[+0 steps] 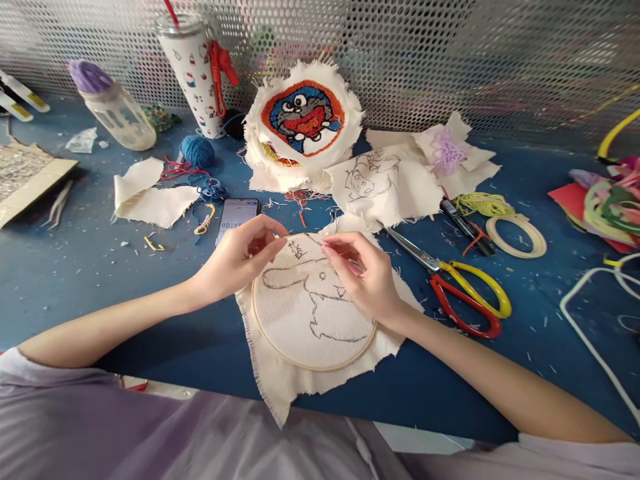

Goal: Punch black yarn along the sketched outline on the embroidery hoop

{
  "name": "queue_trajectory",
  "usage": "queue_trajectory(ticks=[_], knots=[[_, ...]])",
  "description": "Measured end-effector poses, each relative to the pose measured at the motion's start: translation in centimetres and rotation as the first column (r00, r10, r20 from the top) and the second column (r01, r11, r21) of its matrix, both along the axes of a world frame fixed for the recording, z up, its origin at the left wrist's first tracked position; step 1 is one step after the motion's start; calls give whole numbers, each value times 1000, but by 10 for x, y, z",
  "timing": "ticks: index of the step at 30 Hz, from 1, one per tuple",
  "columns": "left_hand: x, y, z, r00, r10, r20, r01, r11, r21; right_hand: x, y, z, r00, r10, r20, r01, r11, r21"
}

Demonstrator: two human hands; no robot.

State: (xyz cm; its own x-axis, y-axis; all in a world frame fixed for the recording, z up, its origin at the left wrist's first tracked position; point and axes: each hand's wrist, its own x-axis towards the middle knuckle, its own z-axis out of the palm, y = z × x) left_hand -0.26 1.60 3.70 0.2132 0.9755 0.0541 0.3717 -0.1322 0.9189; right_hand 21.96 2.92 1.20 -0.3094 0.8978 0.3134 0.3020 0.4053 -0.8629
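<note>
An embroidery hoop [305, 363] lies on the table in front of me, stretched with off-white cloth [285, 320] that bears a dark line drawing of a long-eared animal. Loose cloth with frayed edges spreads out past the ring. Over the hoop's upper left edge, my left hand [247, 253] is closed in a pinch; what sits at its fingertips is too fine to make out. My right hand [363, 270] pinches a thin needle [314, 239] above the hoop's upper edge, its tip pointing left toward the other hand. Part of the drawing is hidden beneath my right hand.
Scissors [440, 267] with red and yellow handles lie right of the hoop. A phone [240, 213] is behind my left hand. Farther back are blue yarn [197, 152], a finished embroidery [305, 120], a tumbler [193, 73] and a jar [120, 113].
</note>
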Motion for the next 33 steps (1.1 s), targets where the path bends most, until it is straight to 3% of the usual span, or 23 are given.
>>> queue_trajectory(ticks=[8, 16, 21, 25, 33], knots=[[1, 2, 2, 999, 19, -27, -18, 999, 44, 0, -1, 0, 999, 35, 22, -35, 999, 13], [5, -5, 2, 998, -25, 51, 26, 1000, -16, 0, -3, -1, 991, 85, 101, -100, 983, 152], [0, 3, 10, 994, -40, 105, 51, 994, -97, 1, -1, -1, 997, 55, 63, -59, 996, 61], [-3, 9, 14, 995, 7, 99, -2, 999, -47, 1, 2, 0, 999, 45, 26, -45, 999, 1], [3, 1, 5, 993, -36, 110, 34, 999, 16, 2, 4, 2, 981, 180, -71, -190, 970, -154]])
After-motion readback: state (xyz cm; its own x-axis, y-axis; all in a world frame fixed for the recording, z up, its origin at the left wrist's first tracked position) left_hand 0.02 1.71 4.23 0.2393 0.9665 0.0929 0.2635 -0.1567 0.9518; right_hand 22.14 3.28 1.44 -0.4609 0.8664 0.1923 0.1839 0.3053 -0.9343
